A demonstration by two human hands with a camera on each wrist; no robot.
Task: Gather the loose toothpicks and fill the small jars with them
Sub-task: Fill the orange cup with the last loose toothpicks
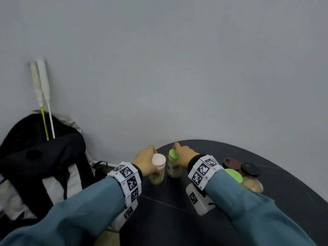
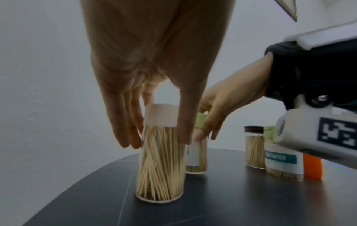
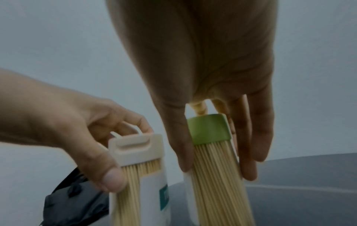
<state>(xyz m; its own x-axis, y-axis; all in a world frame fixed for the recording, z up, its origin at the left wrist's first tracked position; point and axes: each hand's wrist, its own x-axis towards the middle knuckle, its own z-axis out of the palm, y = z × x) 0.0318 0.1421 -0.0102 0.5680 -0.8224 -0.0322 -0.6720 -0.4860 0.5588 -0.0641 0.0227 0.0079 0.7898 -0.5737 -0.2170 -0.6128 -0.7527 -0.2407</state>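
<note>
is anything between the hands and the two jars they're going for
No. The left hand already grips the white-capped jar, and the right hand grips the green-capped jar. Nothing visible sits between fingers and glass.

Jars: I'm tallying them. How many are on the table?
5: white-lidded jar in the left hand, green-lidded jar in the right hand, second green-lidded jar, brown-lidded jar and black-lidded jar behind the right wrist. Others may be hidden.

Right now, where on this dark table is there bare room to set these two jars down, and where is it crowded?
Bare tabletop lies near you, between your two sleeves, in front of the white-capped jar in the left hand and the green-capped jar in the right hand. It is crowded behind the right wrist, where the other capped jars cluster.
</note>
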